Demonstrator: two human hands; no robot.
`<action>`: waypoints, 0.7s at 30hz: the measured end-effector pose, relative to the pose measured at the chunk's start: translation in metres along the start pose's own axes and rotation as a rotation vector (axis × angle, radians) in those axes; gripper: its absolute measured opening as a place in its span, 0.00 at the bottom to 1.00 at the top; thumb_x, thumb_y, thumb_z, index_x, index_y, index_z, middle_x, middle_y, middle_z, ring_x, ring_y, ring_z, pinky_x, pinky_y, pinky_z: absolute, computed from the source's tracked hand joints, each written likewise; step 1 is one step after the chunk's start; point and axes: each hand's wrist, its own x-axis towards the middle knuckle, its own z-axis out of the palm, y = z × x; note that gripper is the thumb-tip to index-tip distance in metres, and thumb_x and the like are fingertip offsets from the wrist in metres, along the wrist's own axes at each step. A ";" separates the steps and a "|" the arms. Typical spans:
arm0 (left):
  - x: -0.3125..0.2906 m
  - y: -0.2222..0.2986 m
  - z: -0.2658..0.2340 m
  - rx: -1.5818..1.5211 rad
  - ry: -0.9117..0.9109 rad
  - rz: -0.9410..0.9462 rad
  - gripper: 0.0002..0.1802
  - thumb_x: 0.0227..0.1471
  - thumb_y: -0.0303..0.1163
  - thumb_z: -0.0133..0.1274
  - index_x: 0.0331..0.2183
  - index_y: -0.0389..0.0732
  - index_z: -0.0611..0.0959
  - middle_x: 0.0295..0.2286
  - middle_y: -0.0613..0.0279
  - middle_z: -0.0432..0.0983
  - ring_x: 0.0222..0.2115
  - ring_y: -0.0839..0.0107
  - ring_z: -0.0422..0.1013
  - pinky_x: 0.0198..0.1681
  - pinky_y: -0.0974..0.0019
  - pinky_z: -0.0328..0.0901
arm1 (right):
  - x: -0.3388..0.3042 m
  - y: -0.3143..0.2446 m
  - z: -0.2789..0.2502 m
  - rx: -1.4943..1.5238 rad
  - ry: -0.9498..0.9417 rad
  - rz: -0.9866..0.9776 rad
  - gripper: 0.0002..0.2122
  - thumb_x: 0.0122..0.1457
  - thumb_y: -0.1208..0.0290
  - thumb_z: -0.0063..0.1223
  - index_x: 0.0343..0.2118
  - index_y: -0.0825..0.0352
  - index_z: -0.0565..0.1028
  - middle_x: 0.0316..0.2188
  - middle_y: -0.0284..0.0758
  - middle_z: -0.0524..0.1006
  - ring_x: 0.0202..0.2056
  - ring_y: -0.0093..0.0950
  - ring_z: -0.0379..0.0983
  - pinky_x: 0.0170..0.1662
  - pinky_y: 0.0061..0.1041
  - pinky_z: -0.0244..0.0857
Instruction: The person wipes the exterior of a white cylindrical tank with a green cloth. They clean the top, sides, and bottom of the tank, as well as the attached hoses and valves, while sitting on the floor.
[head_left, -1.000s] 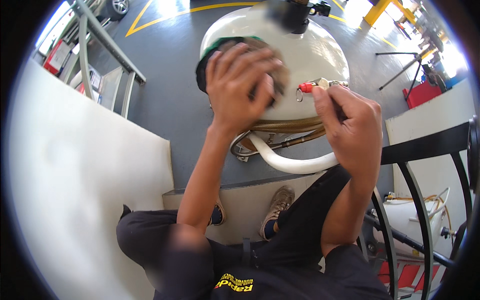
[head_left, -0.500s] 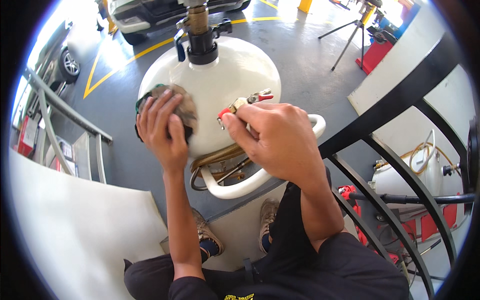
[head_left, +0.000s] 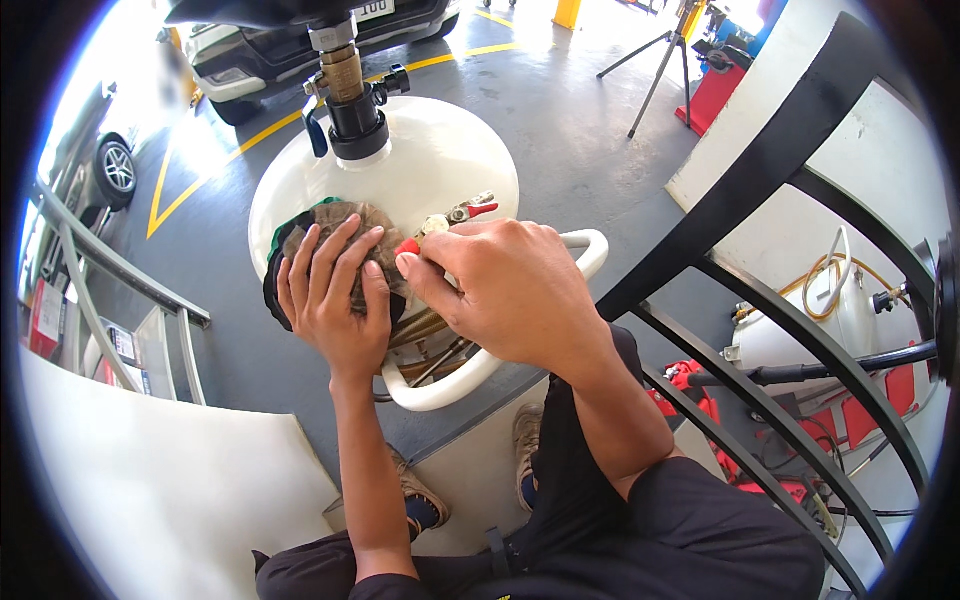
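A round white tank (head_left: 450, 150) stands in front of me. My left hand (head_left: 338, 300) lies over a bunched brown, black and green rag (head_left: 335, 211), pressing it on the tank's near left side. Close beside it, my right hand (head_left: 510, 285) pinches a small brass valve (head_left: 436, 224) with red handles at the tank's near right. The other fingers of that hand are curled under, and part of the valve is hidden behind them.
A black fitting with a brass pipe (head_left: 343, 75) rises from the tank top. Hoses hang near its white tubular handle (head_left: 420, 398). Black railing (head_left: 740, 230) curves on the right, metal rails (head_left: 130, 255) stand left. A parked car (head_left: 225, 70) and tripod (head_left: 655, 60) are beyond.
My left hand has brought the rag nearer to my right hand. The right hand keeps its pinch on the valve. The whole view has shifted slightly.
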 end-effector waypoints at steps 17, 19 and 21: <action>-0.002 -0.002 0.002 -0.003 -0.002 -0.014 0.15 0.65 0.40 0.57 0.48 0.62 0.95 0.55 0.78 0.86 0.66 0.62 0.71 0.76 0.49 0.50 | -0.001 0.005 0.005 -0.023 0.011 -0.016 0.18 0.75 0.58 0.56 0.35 0.69 0.86 0.25 0.43 0.86 0.24 0.37 0.85 0.34 0.38 0.80; -0.002 -0.002 0.002 -0.005 -0.001 -0.016 0.15 0.65 0.40 0.57 0.48 0.62 0.95 0.55 0.78 0.86 0.66 0.62 0.71 0.77 0.49 0.50 | 0.000 0.004 0.004 -0.022 0.011 -0.016 0.18 0.75 0.58 0.56 0.35 0.69 0.86 0.25 0.43 0.86 0.24 0.36 0.85 0.34 0.38 0.80; -0.002 -0.002 0.002 -0.004 0.000 -0.019 0.15 0.64 0.39 0.57 0.48 0.62 0.95 0.55 0.78 0.87 0.66 0.63 0.71 0.77 0.49 0.50 | 0.000 0.004 0.005 -0.027 0.013 -0.020 0.18 0.75 0.58 0.56 0.35 0.69 0.86 0.25 0.43 0.86 0.24 0.36 0.85 0.34 0.37 0.80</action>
